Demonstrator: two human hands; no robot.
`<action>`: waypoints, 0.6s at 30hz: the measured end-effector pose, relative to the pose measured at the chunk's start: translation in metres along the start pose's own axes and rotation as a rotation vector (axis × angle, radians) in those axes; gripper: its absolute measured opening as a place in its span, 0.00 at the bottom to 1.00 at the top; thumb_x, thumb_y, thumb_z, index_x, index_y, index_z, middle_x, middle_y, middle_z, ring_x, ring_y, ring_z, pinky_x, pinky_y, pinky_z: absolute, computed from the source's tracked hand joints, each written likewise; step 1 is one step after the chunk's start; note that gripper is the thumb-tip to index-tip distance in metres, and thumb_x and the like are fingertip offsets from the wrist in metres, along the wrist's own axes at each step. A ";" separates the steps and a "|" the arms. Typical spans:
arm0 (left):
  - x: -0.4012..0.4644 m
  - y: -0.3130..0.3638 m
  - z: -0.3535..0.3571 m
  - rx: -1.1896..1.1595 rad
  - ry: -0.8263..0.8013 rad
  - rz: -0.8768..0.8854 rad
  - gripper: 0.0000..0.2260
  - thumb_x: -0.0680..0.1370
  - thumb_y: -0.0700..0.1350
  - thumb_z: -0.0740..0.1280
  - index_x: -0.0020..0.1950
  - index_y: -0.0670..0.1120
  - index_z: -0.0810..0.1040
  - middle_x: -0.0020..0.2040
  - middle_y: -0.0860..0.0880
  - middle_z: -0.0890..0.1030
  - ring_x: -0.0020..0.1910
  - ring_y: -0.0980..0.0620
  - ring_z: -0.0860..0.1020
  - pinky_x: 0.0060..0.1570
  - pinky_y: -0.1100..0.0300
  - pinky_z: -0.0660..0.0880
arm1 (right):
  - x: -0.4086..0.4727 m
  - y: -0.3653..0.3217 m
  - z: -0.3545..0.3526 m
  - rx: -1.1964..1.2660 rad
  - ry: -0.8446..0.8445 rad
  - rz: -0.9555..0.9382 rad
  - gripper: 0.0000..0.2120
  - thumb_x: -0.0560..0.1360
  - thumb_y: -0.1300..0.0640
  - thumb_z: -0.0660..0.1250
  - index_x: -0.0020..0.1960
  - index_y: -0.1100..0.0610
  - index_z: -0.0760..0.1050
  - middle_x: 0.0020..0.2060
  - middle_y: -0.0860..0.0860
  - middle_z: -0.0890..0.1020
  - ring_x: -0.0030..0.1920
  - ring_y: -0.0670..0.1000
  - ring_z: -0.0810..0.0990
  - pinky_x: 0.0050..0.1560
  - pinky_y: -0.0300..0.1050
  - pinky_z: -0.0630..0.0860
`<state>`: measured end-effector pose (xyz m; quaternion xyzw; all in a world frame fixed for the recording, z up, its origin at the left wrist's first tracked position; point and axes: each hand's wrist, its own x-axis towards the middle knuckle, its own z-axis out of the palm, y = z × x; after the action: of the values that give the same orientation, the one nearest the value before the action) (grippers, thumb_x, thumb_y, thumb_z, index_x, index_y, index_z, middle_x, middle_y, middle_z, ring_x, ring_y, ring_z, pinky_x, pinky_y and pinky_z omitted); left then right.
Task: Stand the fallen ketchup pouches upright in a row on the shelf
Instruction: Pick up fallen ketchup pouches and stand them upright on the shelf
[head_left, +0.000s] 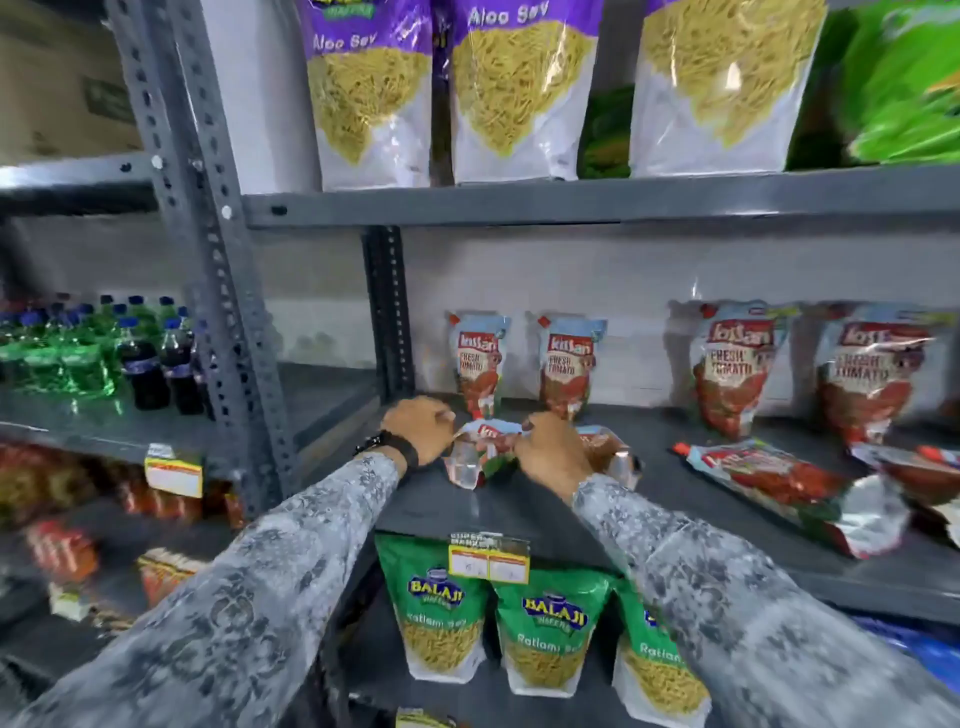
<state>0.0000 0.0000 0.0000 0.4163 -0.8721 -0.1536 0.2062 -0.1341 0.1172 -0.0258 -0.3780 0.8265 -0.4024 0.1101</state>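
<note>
Across the shelf (519, 514), four pouches stand, my left hand (418, 432) and right hand (553, 451) grip one fallen pouch (485, 449), others (779, 480) lie flat right.

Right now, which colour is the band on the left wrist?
Black; the wristband shows in the head view.

rack: grey slotted steel upright (208, 249) | back wall (571, 270): pale, plain | light: even, dim
</note>
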 end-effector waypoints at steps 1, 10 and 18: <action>0.010 -0.006 0.004 -0.077 -0.006 -0.074 0.14 0.79 0.46 0.61 0.55 0.44 0.85 0.58 0.41 0.84 0.56 0.40 0.82 0.57 0.51 0.79 | 0.011 0.004 0.007 0.086 0.006 0.100 0.20 0.73 0.53 0.69 0.60 0.65 0.80 0.56 0.60 0.85 0.55 0.63 0.85 0.56 0.57 0.82; 0.042 -0.020 0.027 -0.882 -0.364 -0.559 0.07 0.82 0.34 0.59 0.55 0.39 0.76 0.40 0.44 0.80 0.36 0.50 0.79 0.23 0.57 0.79 | 0.035 0.007 0.030 1.066 -0.185 0.570 0.12 0.80 0.72 0.62 0.62 0.68 0.77 0.54 0.61 0.85 0.48 0.58 0.86 0.35 0.53 0.85; 0.064 -0.032 -0.017 -1.035 -0.177 -0.302 0.12 0.75 0.36 0.73 0.57 0.32 0.81 0.38 0.43 0.86 0.29 0.52 0.83 0.31 0.59 0.83 | 0.057 -0.031 0.005 0.925 -0.157 0.357 0.07 0.79 0.70 0.67 0.53 0.63 0.81 0.40 0.57 0.85 0.37 0.54 0.83 0.36 0.51 0.83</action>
<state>-0.0068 -0.0718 0.0159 0.3663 -0.6272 -0.6252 0.2857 -0.1544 0.0613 0.0017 -0.1712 0.6027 -0.6719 0.3950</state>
